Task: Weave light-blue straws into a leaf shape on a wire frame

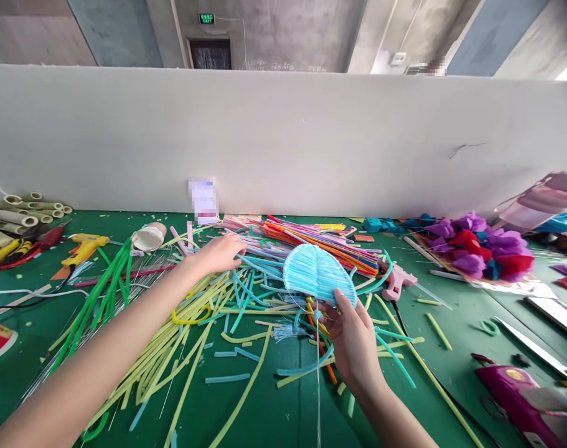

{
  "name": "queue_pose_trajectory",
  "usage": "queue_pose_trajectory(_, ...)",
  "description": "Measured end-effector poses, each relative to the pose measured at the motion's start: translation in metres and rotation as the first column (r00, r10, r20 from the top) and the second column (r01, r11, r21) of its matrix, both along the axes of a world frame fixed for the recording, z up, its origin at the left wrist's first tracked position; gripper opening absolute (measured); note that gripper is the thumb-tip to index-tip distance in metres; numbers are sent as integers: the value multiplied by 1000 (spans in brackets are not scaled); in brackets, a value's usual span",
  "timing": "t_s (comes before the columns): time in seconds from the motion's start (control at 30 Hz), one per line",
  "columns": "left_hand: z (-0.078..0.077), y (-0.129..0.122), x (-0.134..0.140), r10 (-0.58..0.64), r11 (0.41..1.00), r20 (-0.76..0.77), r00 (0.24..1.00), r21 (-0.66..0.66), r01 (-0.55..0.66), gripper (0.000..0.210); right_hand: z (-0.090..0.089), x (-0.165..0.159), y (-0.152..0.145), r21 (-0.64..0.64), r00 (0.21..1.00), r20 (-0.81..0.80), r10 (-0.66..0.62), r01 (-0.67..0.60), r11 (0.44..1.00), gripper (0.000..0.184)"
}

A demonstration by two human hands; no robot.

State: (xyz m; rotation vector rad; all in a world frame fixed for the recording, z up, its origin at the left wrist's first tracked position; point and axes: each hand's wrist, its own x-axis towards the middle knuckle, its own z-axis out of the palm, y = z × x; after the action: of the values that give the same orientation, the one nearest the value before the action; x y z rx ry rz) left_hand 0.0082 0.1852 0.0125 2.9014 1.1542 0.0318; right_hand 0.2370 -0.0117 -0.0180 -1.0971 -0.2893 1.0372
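My right hand (355,333) grips the lower edge of a light blue leaf-shaped pipe-cleaner piece (317,272), thumb on its front. Thin wires show around its base, and a pale strand (318,379) hangs straight down from there. Farther left, my left hand (224,253) reaches into the pile with its fingers curled down at the ends of the blue pipe cleaners (267,266). What lies between those fingertips is hidden. Pink pipe cleaners (246,225) and an orange bundle (330,246) lie just behind; yellow-green ones (157,348) spread beneath my left forearm.
Left on the green table (259,410) are a yellow glue gun (84,249), green pipe cleaners (110,280), a tape roll (149,237) and bamboo pieces (24,211). Right are a pink glue gun (398,280), purple-red flowers (483,246), scissors (535,348) and a magenta device (521,398). A white partition (283,137) stands behind.
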Motion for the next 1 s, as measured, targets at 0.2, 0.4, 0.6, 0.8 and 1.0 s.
queue_pose_trajectory(0.2, -7, -11, 13, -38, 998, -17, 999, 57, 39, 24, 5, 4, 1, 18, 998, 0, -57, 57, 998, 33)
queue_pose_trajectory(0.4, -7, -8, 13, -64, 991, -70, 995, 115, 72, 16, 7, 11, 3, 25, 994, 1, -108, 107, 994, 33)
queue_pose_trajectory(0.6, 29, -14, 11, -61, 966, -95, 994, 246, 83, 29, 4, 8, 3, 45, 998, 11, -68, 68, 997, 32)
queue_pose_trajectory(0.8, 76, -14, -16, 43, 923, -160, 986, 383, 22, 29, 1, 8, 6, 32, 996, -9, -86, 86, 996, 30)
queue_pose_trajectory(1.0, 108, -19, -66, 208, 915, -293, 933, 396, -80, 21, 7, 18, 8, 60, 980, -40, -195, 198, 978, 31)
